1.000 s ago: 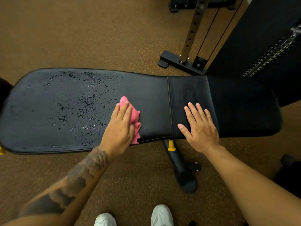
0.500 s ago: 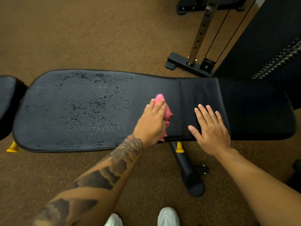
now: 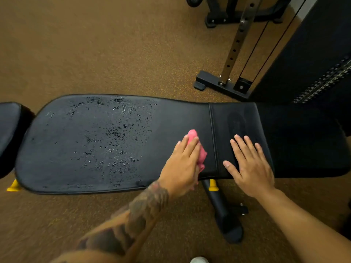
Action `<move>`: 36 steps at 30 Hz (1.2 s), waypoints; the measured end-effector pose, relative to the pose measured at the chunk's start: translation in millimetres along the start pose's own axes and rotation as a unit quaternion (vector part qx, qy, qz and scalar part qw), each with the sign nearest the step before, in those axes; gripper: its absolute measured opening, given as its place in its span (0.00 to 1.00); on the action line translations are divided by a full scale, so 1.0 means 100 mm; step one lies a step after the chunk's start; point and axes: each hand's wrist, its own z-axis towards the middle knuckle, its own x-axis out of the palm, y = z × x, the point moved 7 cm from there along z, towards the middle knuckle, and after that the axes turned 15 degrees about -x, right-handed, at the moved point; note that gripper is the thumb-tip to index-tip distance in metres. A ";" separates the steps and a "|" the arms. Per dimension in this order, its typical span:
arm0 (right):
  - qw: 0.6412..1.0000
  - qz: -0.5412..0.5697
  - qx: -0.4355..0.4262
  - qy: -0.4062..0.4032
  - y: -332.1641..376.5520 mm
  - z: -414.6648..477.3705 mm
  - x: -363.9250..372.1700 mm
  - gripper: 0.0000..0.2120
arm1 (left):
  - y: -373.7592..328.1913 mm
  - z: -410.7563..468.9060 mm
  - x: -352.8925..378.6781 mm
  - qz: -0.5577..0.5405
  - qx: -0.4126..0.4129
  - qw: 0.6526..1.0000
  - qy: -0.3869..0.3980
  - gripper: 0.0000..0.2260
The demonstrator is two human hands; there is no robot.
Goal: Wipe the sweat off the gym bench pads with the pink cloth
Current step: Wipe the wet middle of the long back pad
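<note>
Most of the pink cloth (image 3: 197,149) is hidden under our left hand (image 3: 182,166); we see only a bunched tip above the fingertips and a strip along the hand's right edge. It lies on the long bench pad (image 3: 91,141) at the lower centre of the frame, just left of the stitched seam (image 3: 213,137). The smaller pad (image 3: 9,133) at the far left is cut off by the frame edge, and the bench's right end fades into shadow, so we cannot make out its surface there. An embossed oval mark right of the seam is too faint to read. At the upper right, the weight machine (image 3: 313,59) is only partly in view.

Our left hand presses flat on the cloth, fingers together and pointing toward the top of the frame, the tattooed forearm coming in from the lower left. Our right hand (image 3: 250,166) lies open, palm down, fingers spread, directly on the pad just right of the seam, grasping nothing. Wet beads (image 3: 114,133) cover the pad's left and middle part, well left of the cloth.
</note>
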 end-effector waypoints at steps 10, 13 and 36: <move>1.000 0.009 0.001 -0.007 0.00 0.01 0.00 0.33 | 1.09 1.35 -0.56 -0.007 -0.090 0.996 -0.002 0.29; 1.000 0.012 0.004 -0.005 -0.01 0.01 0.00 0.33 | 1.23 0.86 -0.62 -0.004 -0.095 0.995 -0.023 0.25; 1.000 0.010 0.008 0.000 0.03 0.03 -0.02 0.34 | 1.02 -0.01 -0.47 -0.008 -0.132 0.991 -0.017 0.31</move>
